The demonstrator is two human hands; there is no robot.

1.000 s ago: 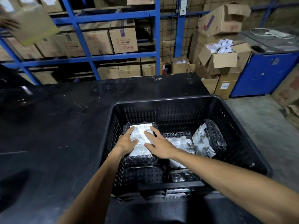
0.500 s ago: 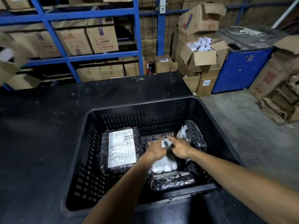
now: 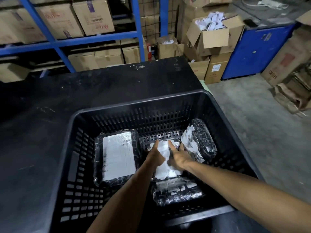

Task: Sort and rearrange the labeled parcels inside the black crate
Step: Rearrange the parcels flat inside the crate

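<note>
A black slatted crate (image 3: 84,148) stands on a black table. Inside it a large black-wrapped parcel with a white label (image 3: 117,155) lies flat at the left. A middle parcel (image 3: 165,170) with a white label lies flat in the centre. My left hand (image 3: 155,154) and my right hand (image 3: 178,155) both rest on its far end, fingers spread, one on each side. A third parcel (image 3: 200,140) leans against the right wall. A fourth parcel (image 3: 175,192) lies near the front wall.
The black table (image 3: 42,132) stretches to the left and behind the crate. Blue shelving (image 3: 94,39) with cardboard boxes stands behind it. Open cartons (image 3: 213,37) and a blue cabinet (image 3: 255,49) stand at the right, above a concrete floor (image 3: 252,115).
Both hands left the large left parcel, which now lies flat, and moved right onto the middle parcel. The view has shifted left, so the crate appears further right.
</note>
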